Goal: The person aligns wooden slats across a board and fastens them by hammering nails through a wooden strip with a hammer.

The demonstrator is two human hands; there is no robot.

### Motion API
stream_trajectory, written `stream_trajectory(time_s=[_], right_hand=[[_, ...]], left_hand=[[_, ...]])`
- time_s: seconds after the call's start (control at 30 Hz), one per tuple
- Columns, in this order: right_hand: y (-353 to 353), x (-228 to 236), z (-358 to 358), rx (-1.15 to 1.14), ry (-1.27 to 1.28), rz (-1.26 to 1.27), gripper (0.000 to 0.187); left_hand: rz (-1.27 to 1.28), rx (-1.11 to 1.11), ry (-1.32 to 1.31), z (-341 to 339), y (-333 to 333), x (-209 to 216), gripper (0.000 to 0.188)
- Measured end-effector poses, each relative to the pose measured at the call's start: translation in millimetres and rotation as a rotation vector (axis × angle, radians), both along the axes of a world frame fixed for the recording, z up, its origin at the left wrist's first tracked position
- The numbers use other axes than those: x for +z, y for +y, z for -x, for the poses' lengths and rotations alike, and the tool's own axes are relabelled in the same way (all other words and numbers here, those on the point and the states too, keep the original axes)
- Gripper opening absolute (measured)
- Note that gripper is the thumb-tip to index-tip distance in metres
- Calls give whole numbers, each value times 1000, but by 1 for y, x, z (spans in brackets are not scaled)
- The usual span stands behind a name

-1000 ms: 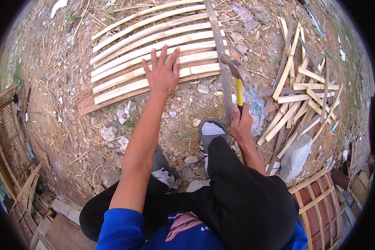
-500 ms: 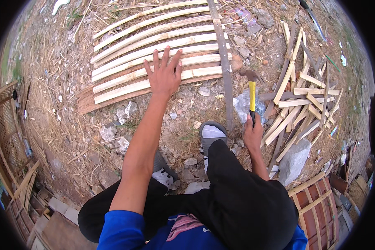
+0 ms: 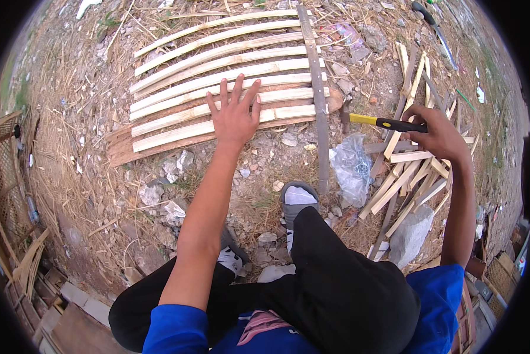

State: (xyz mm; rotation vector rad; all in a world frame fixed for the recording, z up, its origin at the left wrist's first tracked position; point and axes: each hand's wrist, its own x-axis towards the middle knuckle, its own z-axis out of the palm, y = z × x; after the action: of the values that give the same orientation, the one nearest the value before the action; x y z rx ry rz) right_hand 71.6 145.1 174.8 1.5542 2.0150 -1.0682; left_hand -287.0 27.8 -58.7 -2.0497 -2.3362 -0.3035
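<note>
My left hand (image 3: 235,118) lies flat with fingers spread on a row of pale wooden slats (image 3: 170,135). The slats run side by side, and a dark wooden strip (image 3: 319,100) crosses their right ends. Under the nearest slats is a reddish-brown board (image 3: 122,156). To the right, my right hand (image 3: 439,134) is closed around the black grip of a claw hammer (image 3: 362,119) with a yellow handle. The hammer lies sideways, its head just right of the strip and near the board's rounded end.
A heap of loose wooden sticks (image 3: 389,187) lies on the right, beside a clear plastic bag (image 3: 350,168) and a large grey stone (image 3: 411,236). A long blade with a dark handle (image 3: 436,29) rests at the far right. Stones and dry straw cover the ground around my feet.
My right hand has moved up and right, swinging the hammer from upright to sideways, with its head near the board's end. My left hand stays spread on the slats.
</note>
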Motion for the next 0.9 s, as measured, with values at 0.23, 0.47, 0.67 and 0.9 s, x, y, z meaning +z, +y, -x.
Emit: stream_trajectory(time_s=[0.23, 0.47, 0.67, 0.9], right_hand=[[-16, -128, 20, -904, 1122, -613, 14], [-16, -138, 46, -788, 1538, -516, 13], [-35, -131, 62, -772, 1421, -349, 13], [2, -120, 99, -696, 1161, -220, 15]], left_hand=[[-11, -1, -53, -17, 7, -7, 43], [-18, 18, -22, -14, 14, -11, 42], [43, 16, -31, -22, 12, -14, 43], [30, 21, -38, -19, 15, -16, 43]])
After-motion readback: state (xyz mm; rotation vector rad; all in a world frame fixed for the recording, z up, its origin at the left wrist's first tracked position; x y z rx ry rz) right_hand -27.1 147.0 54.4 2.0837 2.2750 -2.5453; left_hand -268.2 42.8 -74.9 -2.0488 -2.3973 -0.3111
